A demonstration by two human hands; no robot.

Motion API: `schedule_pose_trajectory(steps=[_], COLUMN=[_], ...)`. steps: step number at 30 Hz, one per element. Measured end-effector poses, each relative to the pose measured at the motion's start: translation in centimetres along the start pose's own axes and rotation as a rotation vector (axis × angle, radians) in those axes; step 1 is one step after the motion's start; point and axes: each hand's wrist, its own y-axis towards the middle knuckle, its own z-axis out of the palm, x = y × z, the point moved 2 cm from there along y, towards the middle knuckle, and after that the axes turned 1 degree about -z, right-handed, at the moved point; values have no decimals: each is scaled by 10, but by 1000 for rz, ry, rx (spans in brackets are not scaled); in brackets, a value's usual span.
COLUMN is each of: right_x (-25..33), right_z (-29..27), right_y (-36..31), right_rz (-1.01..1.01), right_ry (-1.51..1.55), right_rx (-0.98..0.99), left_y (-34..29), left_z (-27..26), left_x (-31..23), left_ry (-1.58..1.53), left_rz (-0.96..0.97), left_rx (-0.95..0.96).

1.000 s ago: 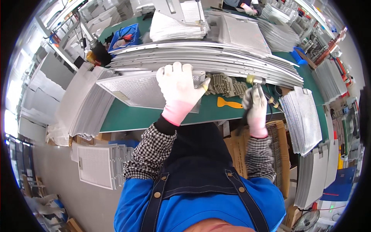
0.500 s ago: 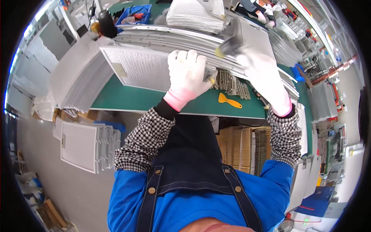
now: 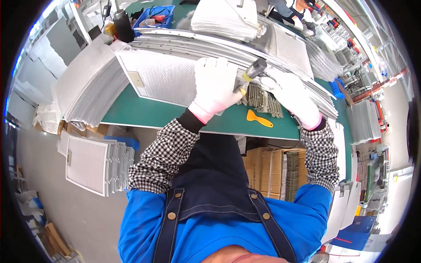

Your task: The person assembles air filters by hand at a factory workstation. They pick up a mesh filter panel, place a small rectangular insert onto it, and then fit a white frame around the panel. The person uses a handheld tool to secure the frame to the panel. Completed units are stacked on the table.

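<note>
My left hand (image 3: 215, 85), in a white glove with a pink cuff, grips the right end of a framed silver mesh panel (image 3: 162, 76). Its thumb points right, and the panel's end under the fingers is hidden. Gloved too, my right hand (image 3: 291, 92) is closed on a mallet (image 3: 257, 67) with a dark head and a yellow face. The mallet head is just right of the left hand, and the glove covers most of the handle. Below it, small metal pieces (image 3: 265, 101) lie in a row. A yellow scraper (image 3: 259, 119) rests on the green tabletop (image 3: 175, 117).
Long metal strips (image 3: 175, 42) lie behind the panel. Stacked mesh sheets (image 3: 94, 83) stand at left, with another stack (image 3: 226, 19) at the back. A blue bin (image 3: 153, 17) and dark bottle (image 3: 123, 26) stand back left. Cardboard boxes (image 3: 267, 168) sit under the table. A co-worker (image 3: 291, 13) is far right.
The mallet, blurred by motion before, has come down slightly and shows sharply beside my left hand. My right hand has lowered with it. My left hand still grips the panel.
</note>
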Motion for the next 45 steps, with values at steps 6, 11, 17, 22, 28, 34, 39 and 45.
schedule_pose_trajectory(steps=[6,11,17,22,28,34,39,45], right_x=[-11,-11,8,-9,52,31,-27,-63], right_z=[-34,-3,-16,65,99,84,79,128], right_y=[16,-6,10,-28,-38,-59,-199,-262], right_rz=[-144,-262,-78,304,691,741,883,1090], right_ry=[-176,44,123,259,1559,960,-81,-78], right_rx=[-96,-46,-163,-217,-981,-378,-118,61], left_y=[-4,-3,0,5,7,4,-5,-3], left_z=[-2,-4,-10,-3,-1,-8,-14,-17], left_x=[2,-6,-6,-10,-7,-10,-13,-17], left_ry=[35,30,95,138,189,201,194,168], left_rz=[27,21,44,26,-1,39,18,10], left_rx=[-22,31,-25,-17,-11,-29,-33,3])
